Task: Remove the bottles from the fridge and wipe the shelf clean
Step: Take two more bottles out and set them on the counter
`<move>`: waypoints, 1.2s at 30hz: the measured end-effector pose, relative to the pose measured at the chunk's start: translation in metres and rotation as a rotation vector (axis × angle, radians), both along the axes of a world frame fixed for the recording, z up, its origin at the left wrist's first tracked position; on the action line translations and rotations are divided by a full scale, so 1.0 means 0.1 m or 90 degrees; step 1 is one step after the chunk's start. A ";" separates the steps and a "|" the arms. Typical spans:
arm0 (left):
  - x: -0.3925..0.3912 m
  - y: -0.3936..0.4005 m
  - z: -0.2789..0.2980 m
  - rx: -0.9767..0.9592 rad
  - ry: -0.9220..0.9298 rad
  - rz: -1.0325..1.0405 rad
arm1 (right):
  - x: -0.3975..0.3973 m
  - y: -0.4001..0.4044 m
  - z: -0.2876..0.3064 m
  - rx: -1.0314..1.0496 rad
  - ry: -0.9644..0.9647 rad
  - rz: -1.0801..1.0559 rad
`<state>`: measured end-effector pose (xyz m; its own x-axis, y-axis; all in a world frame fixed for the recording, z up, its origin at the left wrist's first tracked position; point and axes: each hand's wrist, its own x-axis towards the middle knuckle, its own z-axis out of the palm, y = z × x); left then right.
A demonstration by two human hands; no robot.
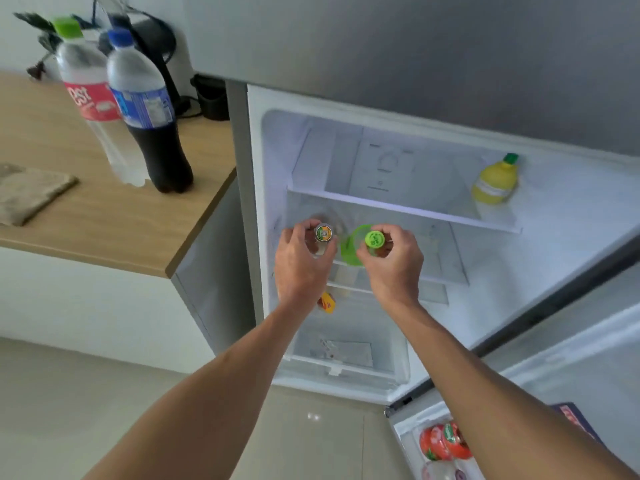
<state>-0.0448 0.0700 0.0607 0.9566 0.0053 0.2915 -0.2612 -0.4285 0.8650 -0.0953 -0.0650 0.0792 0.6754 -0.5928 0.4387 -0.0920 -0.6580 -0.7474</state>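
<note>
Both hands reach into the open fridge. My left hand (300, 261) grips the neck of a small bottle with a printed silver cap (323, 233). My right hand (393, 261) grips a bottle with a bright green cap (375, 239). Both bottles sit just in front of the glass shelf (446, 216), seen from above, their bodies mostly hidden by my fingers. A green round lid or container (349, 249) lies between my hands. A yellow lemon-shaped bottle (496, 180) stands on the upper shelf at the right.
On the wooden counter (104, 220) at the left stand a clear bottle with a red label (91, 98) and a dark cola bottle (149, 112), with a folded cloth (27, 194) nearby. The fridge door (554, 358) hangs open at the right, holding red-capped items (445, 443).
</note>
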 end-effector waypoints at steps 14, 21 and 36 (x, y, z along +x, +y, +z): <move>-0.59 1.93 1.11 0.162 0.025 -0.094 | -0.87 1.30 1.40 0.020 0.137 0.157; -0.29 2.90 1.77 0.132 -0.044 0.005 | -0.47 2.06 1.85 0.002 0.105 0.236; 1.35 3.71 1.99 0.217 -0.106 0.062 | 1.27 2.83 1.98 -0.056 0.078 0.295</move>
<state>0.0899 0.4415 0.2600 0.8957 -0.0305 0.4437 -0.3301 -0.7142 0.6173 0.0312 0.2178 0.2774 0.9090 -0.1820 0.3749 0.1418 -0.7109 -0.6889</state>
